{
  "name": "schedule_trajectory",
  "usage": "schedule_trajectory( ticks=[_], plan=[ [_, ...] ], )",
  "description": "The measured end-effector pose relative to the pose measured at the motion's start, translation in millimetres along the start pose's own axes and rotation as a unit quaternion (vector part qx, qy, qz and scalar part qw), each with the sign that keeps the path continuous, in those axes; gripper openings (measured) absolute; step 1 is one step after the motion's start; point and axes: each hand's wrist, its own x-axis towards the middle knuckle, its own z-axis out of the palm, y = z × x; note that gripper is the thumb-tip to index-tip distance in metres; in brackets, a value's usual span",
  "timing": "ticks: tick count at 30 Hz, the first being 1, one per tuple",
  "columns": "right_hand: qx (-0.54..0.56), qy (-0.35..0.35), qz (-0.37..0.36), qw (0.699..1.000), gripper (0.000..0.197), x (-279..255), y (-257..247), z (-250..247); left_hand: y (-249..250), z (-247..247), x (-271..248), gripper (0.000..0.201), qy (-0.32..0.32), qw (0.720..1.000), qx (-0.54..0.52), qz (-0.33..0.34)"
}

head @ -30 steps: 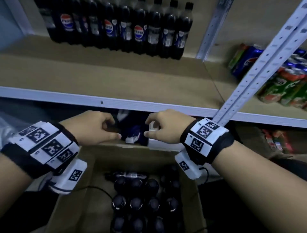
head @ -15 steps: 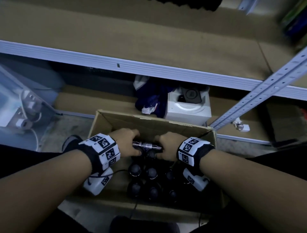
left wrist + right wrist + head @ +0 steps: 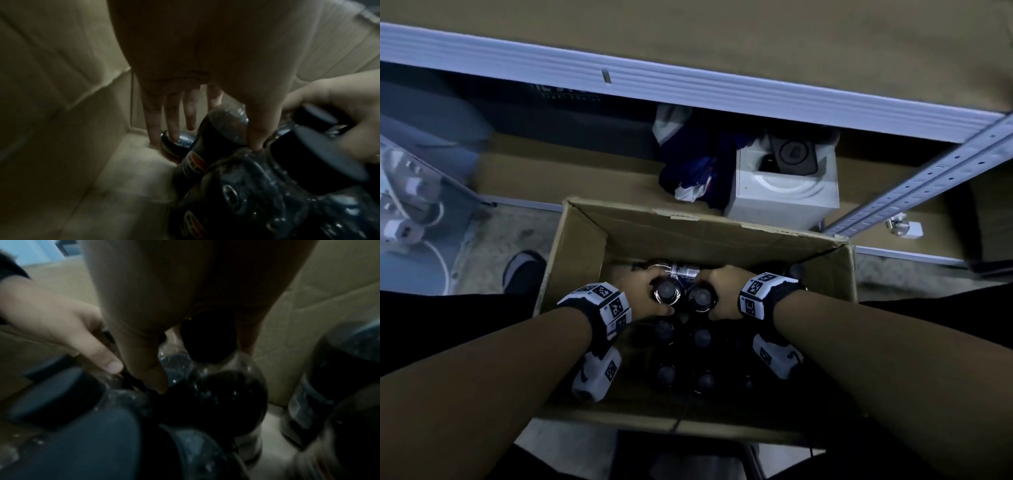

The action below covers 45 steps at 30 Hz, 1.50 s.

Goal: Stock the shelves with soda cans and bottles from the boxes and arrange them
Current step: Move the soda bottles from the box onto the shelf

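Observation:
An open cardboard box on the floor holds several upright dark Pepsi bottles with black caps. Both hands are inside it at the far row. My left hand has its thumb and fingers on either side of one bottle; in the left wrist view the fingers reach down past that bottle. My right hand grips the neighbouring bottle by its neck, the cap under the palm. Another bottle lies flat behind them.
The white edge of the shelf runs above the box. Under it sit a white carton and a crumpled blue wrapper. A perforated upright post slants at the right. A shoe stands left of the box.
Both hands came down from the shelf edge into the box and closed round two bottle necks. The head view has tilted down toward the box.

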Motion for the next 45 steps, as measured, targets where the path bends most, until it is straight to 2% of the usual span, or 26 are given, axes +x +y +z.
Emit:
schedule_trajectory(
  ticks=[4, 10, 15, 18, 24, 29, 31, 35, 38, 40, 43, 45],
  plan=[
    [0.010, -0.005, -0.002, 1.000, 0.058, 8.7, 3.7, 5.1, -1.8, 8.7, 12.9, 0.066, -0.004, 1.000, -0.019, -0.015],
    [0.000, 0.015, -0.007, 1.000, 0.050, 18.1, 3.0, 13.3, -5.2, 15.9, 29.7, 0.067, -0.004, 0.999, -0.019, -0.028],
    [0.000, 0.002, -0.001, 1.000, 0.048, 19.2, 6.2, 13.6, 0.3, 9.7, 27.7, 0.052, 0.010, 1.000, 0.027, -0.002],
    [-0.011, 0.002, -0.004, 1.000, 0.047, 14.6, 4.6, 12.9, 2.2, 8.0, 25.4, 0.054, 0.008, 0.999, 0.039, 0.024],
    [-0.017, 0.030, -0.018, 0.999, 0.065, -11.6, 1.0, 5.3, 13.8, -14.0, 6.8, 0.063, -0.013, 0.995, 0.072, 0.066],
    [-0.005, 0.059, -0.040, 0.997, 0.073, -47.7, -7.7, -13.3, 33.7, -45.0, -18.6, 0.063, -0.062, 0.979, 0.148, 0.126],
    [0.007, 0.069, -0.048, 0.996, 0.075, -62.8, -11.4, -24.1, 40.8, -58.6, -29.5, 0.065, -0.062, 0.975, 0.164, 0.132],
    [0.042, 0.117, -0.063, 0.990, 0.070, -96.3, -15.8, -49.3, 51.9, -88.1, -53.6, 0.057, -0.036, 0.977, 0.156, 0.138],
    [0.112, 0.162, -0.054, 0.979, 0.068, -121.8, -15.7, -67.3, 63.6, -112.4, -76.2, 0.048, -0.007, 0.980, 0.134, 0.148],
    [0.146, 0.180, -0.069, 0.970, 0.057, -138.9, -16.5, -81.6, 69.0, -128.5, -91.2, 0.046, 0.019, 0.981, 0.116, 0.155],
    [0.204, 0.220, -0.109, 0.948, 0.028, -169.2, -22.3, -103.6, 75.4, -153.1, -118.3, 0.057, 0.065, 0.981, 0.063, 0.172],
    [0.237, 0.257, -0.134, 0.927, 0.024, -185.8, -26.3, -115.2, 78.8, -167.4, -140.3, 0.058, 0.094, 0.976, 0.024, 0.195]
  ],
)
